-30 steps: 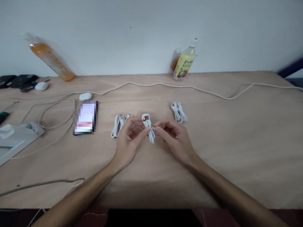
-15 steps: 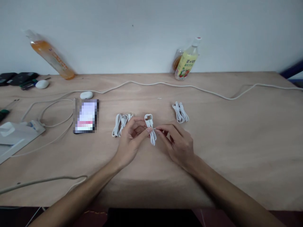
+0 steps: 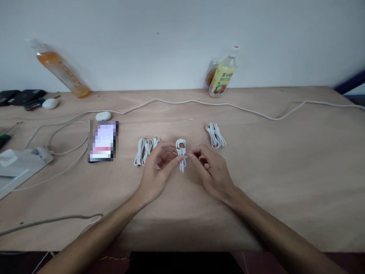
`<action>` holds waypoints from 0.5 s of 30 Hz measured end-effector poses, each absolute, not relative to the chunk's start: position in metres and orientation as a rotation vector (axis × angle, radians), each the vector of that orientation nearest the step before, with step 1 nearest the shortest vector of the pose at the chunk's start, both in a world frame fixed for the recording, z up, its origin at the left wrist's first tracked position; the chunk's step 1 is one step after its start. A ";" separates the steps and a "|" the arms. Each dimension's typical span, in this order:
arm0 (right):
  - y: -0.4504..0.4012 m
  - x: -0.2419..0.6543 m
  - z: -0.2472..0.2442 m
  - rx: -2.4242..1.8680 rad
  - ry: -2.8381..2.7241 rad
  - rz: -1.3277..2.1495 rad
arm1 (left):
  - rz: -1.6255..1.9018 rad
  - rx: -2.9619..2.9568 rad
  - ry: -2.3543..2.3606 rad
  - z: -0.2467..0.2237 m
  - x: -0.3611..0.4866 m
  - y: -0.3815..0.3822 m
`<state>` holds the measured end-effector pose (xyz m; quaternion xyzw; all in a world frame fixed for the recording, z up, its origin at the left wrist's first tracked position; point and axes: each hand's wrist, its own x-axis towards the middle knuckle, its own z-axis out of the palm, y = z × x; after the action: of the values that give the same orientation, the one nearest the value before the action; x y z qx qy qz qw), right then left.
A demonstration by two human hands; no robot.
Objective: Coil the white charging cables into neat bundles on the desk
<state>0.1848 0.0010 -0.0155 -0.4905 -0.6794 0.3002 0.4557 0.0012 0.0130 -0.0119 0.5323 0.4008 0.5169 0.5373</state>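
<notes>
Pale wall (image 3: 137, 49), wooden table (image 3: 285, 163), apparently reddish floor (image 3: 258, 262)

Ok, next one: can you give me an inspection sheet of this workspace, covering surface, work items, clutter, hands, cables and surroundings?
Surface: wood-grain tabletop.
Work items: coiled white USB cable in hand; other coiled white cables lie beyond the left hand, partly hidden; right-side coils lie apart.
Clutter: smartphone, screen pixelated; white earbud case; orange drink bottle; yellow-labelled bottle.
Hands: left pinches the USB cable; right hand has its fingers beside the coil, grip unclear.
Cables: long white cable crosses the back.
Surroundings: pale wall behind; no other person seen.
</notes>
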 end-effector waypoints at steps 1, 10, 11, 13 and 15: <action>0.002 0.185 -0.015 -1.207 -1.646 0.795 | 1.231 1.274 0.947 -0.012 0.001 0.013; 0.008 0.185 -0.008 -1.202 -1.039 1.656 | 1.201 1.270 0.929 -0.009 0.001 0.010; 0.008 0.186 -0.007 -1.201 -0.974 1.727 | 1.200 1.265 0.919 -0.009 0.001 0.010; 0.009 0.188 -0.005 -1.183 -0.893 1.835 | 1.195 1.253 0.909 -0.010 0.001 0.010; 0.011 0.191 -0.004 -1.156 -0.845 1.912 | 1.193 1.229 0.902 -0.011 0.000 0.011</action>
<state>0.1912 0.0106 -0.0035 -0.4501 -0.3289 0.7443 0.3677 0.0000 0.0107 -0.0109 0.5231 0.3837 0.5075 0.5671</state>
